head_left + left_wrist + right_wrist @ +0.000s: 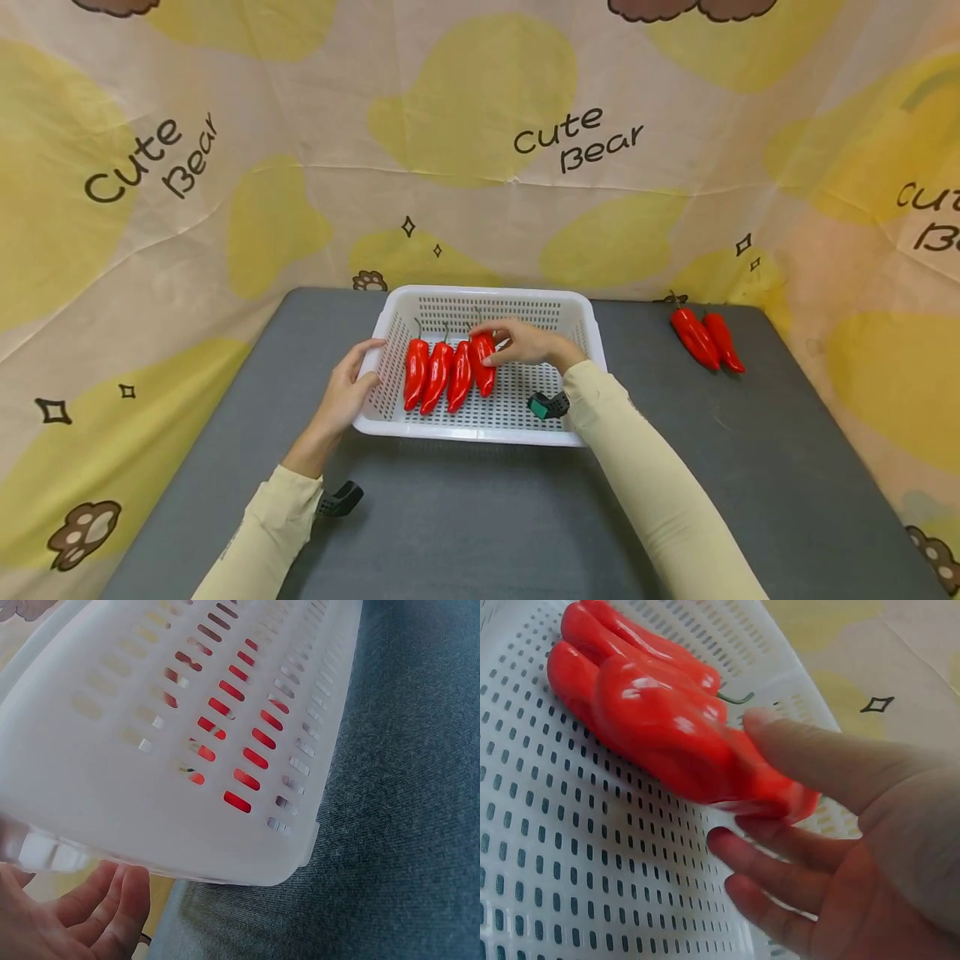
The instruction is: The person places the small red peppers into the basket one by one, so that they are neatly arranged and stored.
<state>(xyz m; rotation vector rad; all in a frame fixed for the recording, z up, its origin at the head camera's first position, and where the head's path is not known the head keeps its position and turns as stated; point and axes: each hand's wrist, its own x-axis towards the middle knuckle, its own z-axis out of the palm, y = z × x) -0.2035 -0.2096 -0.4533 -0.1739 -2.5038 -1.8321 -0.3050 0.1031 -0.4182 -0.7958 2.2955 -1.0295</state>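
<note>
Several glossy red peppers with green stems lie side by side in a white perforated plastic basket (480,435). At the right end of their row, my right hand (521,342) pinches one red pepper (483,379) between thumb and fingers, near its stem end. The right wrist view shows that pepper (682,750) close against its neighbours, the thumb (802,750) on one side and a finger along the other. My left hand (348,392) holds the basket's left end by its rim; in the left wrist view its fingertips (135,889) are at the edge of the basket wall (172,847).
Two more red peppers (693,337) (723,342) lie together on the grey table (465,517) at the back right. A patterned cloth (465,100) hangs behind and beside the table. A dark strapped device (547,406) is on my right wrist, over the basket.
</note>
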